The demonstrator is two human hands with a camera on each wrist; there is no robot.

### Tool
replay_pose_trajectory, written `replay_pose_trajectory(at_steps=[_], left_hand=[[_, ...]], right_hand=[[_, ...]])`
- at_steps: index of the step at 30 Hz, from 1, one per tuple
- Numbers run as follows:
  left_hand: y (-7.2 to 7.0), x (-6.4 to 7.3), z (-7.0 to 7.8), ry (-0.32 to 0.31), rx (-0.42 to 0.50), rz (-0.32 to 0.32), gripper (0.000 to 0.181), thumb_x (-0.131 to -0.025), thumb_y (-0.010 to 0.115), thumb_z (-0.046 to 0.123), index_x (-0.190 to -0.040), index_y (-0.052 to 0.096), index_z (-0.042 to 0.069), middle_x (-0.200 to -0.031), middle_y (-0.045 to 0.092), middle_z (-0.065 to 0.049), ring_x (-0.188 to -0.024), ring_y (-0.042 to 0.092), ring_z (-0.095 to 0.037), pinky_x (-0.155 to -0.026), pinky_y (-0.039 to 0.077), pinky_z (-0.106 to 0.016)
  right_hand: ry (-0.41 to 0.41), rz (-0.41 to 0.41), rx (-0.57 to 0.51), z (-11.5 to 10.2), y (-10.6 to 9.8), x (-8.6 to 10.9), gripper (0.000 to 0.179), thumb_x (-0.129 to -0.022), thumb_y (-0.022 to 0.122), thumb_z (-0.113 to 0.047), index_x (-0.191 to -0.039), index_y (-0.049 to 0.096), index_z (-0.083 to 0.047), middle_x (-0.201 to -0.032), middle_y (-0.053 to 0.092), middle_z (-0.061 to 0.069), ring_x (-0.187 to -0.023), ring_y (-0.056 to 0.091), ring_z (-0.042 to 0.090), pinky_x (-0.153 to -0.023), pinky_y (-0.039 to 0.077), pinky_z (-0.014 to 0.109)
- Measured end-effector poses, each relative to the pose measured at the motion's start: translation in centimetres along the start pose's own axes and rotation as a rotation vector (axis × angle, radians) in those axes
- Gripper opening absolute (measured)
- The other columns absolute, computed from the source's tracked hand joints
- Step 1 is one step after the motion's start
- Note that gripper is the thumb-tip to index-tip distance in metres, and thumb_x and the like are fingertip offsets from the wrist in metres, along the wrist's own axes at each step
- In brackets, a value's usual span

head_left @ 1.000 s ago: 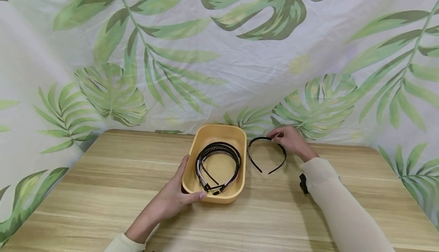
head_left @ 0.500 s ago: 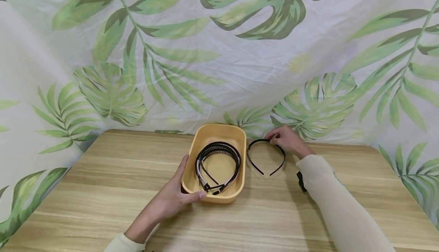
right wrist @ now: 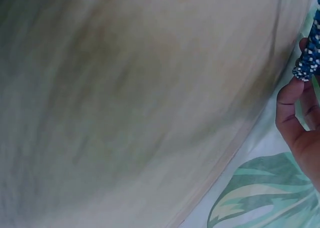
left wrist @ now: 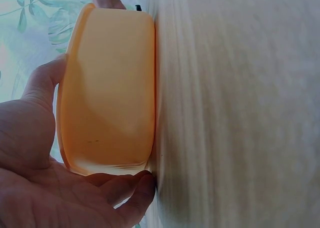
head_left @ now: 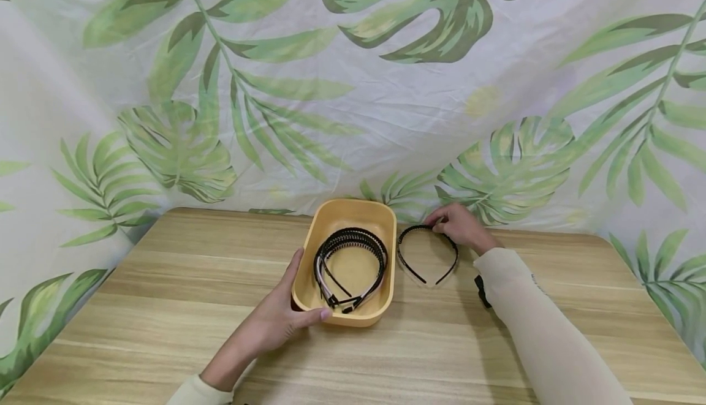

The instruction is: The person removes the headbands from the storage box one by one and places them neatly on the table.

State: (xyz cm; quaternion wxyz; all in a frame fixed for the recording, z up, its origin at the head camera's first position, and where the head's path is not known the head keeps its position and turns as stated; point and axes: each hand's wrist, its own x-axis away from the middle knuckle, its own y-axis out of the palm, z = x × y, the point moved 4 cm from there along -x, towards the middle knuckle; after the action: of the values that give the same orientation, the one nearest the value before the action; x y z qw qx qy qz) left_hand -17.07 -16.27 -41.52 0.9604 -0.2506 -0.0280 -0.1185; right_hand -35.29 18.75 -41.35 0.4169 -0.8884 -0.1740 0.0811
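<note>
A yellow-orange rectangular container [head_left: 353,214] stands on the table and holds several headbands [head_left: 353,232], mostly black and toothed, with a pale one among them. My left hand [head_left: 274,318] grips its near-left corner, thumb over the rim and fingers along the outer wall; the left wrist view shows the container's side wall [left wrist: 112,87] against that hand. Just right of the container, my right hand [head_left: 462,226] pinches a dark headband [head_left: 415,228] at its upper curve, the ends pointing toward me. Up close in the right wrist view, the headband [right wrist: 308,57] looks blue with white specks.
The wood-grain table [head_left: 193,295] extends to both sides and toward me. Its far edge meets a leaf-printed cloth [head_left: 386,98] hanging behind. A small black object [head_left: 483,291] shows at the right sleeve's cuff.
My right hand has shifted slightly left, and the pinched headband has come a little lower in the head view with it. The left hand and the container have stayed put.
</note>
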Motion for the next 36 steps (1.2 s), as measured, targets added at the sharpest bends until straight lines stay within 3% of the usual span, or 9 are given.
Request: replay_pose_trajectory(at_steps=[24,31,36], left_hand=[[-0.1,0.0,-0.1,0.001,0.002,-0.006,0.131,-0.084,0.089,0.036,-0.17,-0.008,0.022,-0.173,0.018,-0.023,-0.148,0.044,-0.035,-0.123,0.03,-0.053],[0.0,0.0,-0.1,-0.004,0.004,-0.006,0.131,-0.084,0.089,0.036,-0.169,-0.009,0.023,-0.174,0.017,-0.022,-0.15,0.042,-0.036,-0.123,0.029,-0.053],[0.0,0.0,-0.2,0.003,0.006,-0.004,0.131,-0.084,0.089,0.036,-0.17,-0.009,0.023,-0.173,0.018,-0.022,-0.148,0.044,-0.036,-0.122,0.031,-0.053]], right_hand=[[0.009,-0.01,0.014,0.2,0.1,0.4,0.032,-0.098,0.055,0.009,-0.117,0.079,-0.001,-0.123,0.075,0.021,-0.122,0.065,0.042,-0.098,0.054,0.051],[0.007,-0.013,0.024,0.2,-0.2,0.8,0.033,-0.098,0.055,0.007,-0.119,0.079,-0.003,-0.125,0.075,0.019,-0.122,0.065,0.04,-0.091,0.054,0.043],[-0.011,-0.009,0.044,0.1,-0.4,1.1,0.032,-0.098,0.057,0.006,-0.12,0.078,-0.003,-0.122,0.076,0.019,-0.113,0.068,0.039,-0.086,0.054,0.042]])
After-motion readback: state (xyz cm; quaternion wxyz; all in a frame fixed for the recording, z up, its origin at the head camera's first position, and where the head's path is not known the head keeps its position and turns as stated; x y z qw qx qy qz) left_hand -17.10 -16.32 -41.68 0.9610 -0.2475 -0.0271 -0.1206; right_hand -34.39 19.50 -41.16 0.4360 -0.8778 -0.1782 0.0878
